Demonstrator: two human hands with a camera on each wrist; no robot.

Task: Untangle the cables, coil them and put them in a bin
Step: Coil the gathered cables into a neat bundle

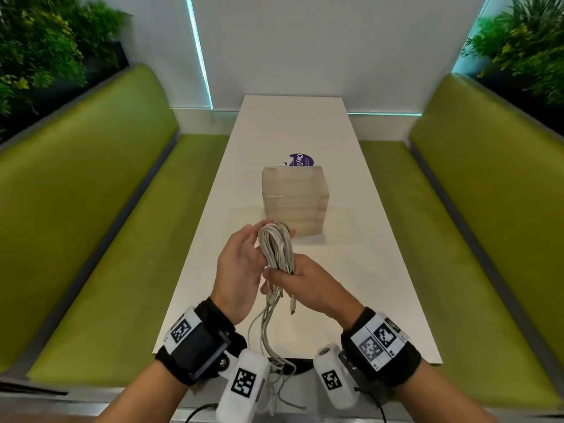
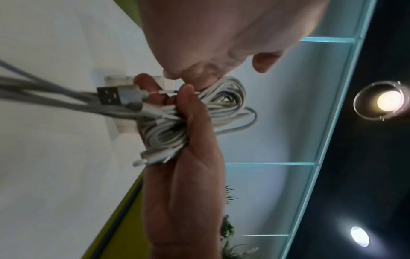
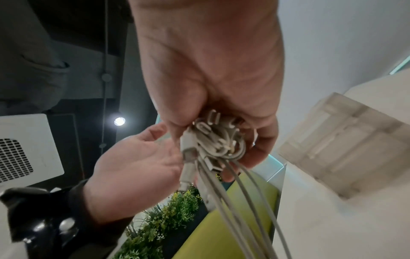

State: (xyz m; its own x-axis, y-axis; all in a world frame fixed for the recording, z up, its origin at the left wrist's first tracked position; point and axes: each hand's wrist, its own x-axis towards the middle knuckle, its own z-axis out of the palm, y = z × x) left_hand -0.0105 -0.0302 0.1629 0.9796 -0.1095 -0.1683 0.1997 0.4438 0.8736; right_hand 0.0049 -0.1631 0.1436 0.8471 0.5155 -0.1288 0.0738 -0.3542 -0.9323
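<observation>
A bundle of white and grey cables (image 1: 277,248) is coiled into a long loop and held upright above the white table (image 1: 360,279). My right hand (image 1: 297,279) grips the loop's lower end, thumb and fingers wrapped round it (image 3: 218,142). My left hand (image 1: 244,254) is beside the coil, palm towards it and fingers straight, its fingertips touching the top of the loop. Several loose ends hang below my right hand past the table's near edge, one with a USB plug (image 2: 109,95). A stack of translucent bins (image 1: 295,199) stands just behind the coil.
A purple round sticker (image 1: 301,160) lies on the table behind the bins. Green benches (image 1: 106,239) run along both long sides of the narrow table, with plants (image 1: 39,47) behind their backs. A white wall closes off the far end.
</observation>
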